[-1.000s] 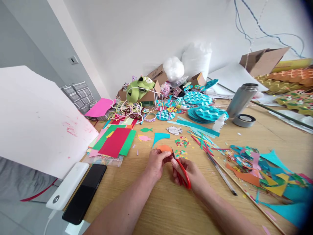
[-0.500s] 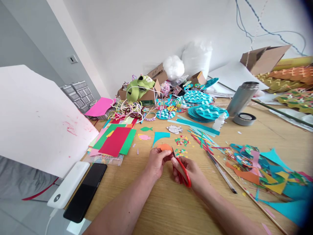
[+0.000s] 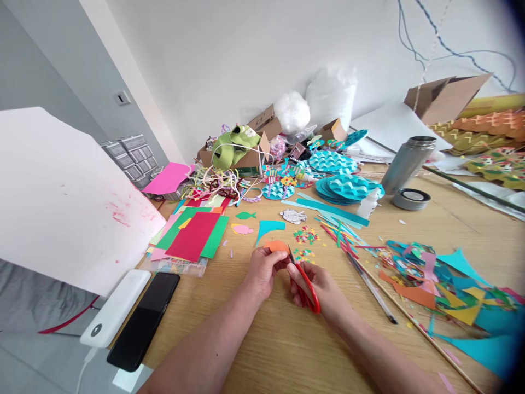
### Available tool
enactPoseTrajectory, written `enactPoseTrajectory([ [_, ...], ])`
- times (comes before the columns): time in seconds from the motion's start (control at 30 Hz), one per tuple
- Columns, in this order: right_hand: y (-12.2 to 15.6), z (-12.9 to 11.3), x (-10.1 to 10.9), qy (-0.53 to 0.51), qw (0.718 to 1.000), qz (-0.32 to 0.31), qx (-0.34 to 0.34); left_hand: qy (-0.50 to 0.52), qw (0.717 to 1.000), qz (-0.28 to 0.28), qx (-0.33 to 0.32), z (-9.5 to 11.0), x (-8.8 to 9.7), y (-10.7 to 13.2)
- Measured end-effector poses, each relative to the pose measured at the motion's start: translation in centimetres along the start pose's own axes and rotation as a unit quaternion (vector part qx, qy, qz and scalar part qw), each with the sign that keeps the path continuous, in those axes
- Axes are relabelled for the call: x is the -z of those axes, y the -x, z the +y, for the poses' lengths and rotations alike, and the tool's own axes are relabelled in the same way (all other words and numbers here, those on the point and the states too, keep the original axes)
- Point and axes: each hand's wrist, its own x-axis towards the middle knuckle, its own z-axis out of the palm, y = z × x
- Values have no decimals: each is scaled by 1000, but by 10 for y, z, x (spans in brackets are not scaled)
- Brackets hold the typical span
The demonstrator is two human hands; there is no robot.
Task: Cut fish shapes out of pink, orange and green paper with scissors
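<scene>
Low over the wooden table, my left hand (image 3: 264, 268) pinches a small piece of orange paper (image 3: 277, 245) between thumb and fingers. My right hand (image 3: 314, 284) grips red-handled scissors (image 3: 310, 293), their dark blades pointing up beside the orange paper's right edge. Just beyond the hands lie a curved blue paper offcut (image 3: 267, 230), a pink and yellow paper fish (image 3: 241, 229), a green paper fish (image 3: 246, 215) and a grey-white fish cutout (image 3: 293, 216). Piles of tiny confetti (image 3: 305, 235) sit close by. The fingers partly cover the orange paper.
Coloured sheets (image 3: 192, 238) lie at left, near a phone (image 3: 143, 323) and white power bank (image 3: 115, 307). On the right are paper scraps (image 3: 459, 290), a pen (image 3: 375, 293) and a thin stick (image 3: 426, 328). A steel flask (image 3: 408, 167), small white bottle (image 3: 369, 204) and blue wavy discs (image 3: 348, 187) stand farther back.
Both hands, the scissors and the orange paper stay nearly in place. The view has shifted only very slightly.
</scene>
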Motion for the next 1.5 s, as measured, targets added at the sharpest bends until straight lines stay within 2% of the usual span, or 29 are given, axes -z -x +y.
enactPoseTrajectory([
  [0.63,0,-1,-1,17,1000,4,5,-2,1000,7,9,0,0,0],
  [1.5,1,-2,1,16,1000,23,8,17,999,-23,15,-1,0,0],
])
